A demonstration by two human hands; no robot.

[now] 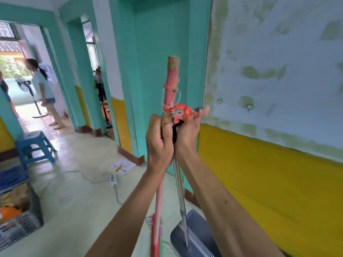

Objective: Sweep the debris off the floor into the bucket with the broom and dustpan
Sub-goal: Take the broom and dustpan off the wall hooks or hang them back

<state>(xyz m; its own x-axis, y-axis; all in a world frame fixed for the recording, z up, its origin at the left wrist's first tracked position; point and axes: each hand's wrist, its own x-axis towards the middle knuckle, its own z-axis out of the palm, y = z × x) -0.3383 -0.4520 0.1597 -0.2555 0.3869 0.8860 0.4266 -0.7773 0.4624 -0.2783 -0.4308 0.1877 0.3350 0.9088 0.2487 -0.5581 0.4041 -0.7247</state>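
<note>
So both hands are bunched up together right in the middle of the view, chest height or so. The left hand (160, 140) has its fingers curled tight round the pink-wrapped wooden broom handle (171, 86), just under a messy knot of pale string and red plastic tape (181, 111). The bare wood tip of that handle sticks up above the wrap. The right hand (186, 135) is pressed right against the left one, gripping the black top grip of the dustpan's thin metal pole (179, 184), with a couple of fingers hooked through the red tape loop.

Down low, the red and green broom head (155, 236) sits on the pale tiled floor (79, 201) near the bottom edge of the shot, and the grey plastic dustpan (198, 236) stands just beside it to the right, close to the yellow-and-white wall (269, 108).

Other stuff around: a blue plastic stool (34, 145) over on the left, a grey mesh basket (22, 225) in the bottom left corner, a white power strip (112, 179) with its cable snaking across the floor, and a printed paper sheet (122, 166) by the teal door frame (130, 71). A person in a pale shirt (43, 89) stands out past the doorway.
</note>
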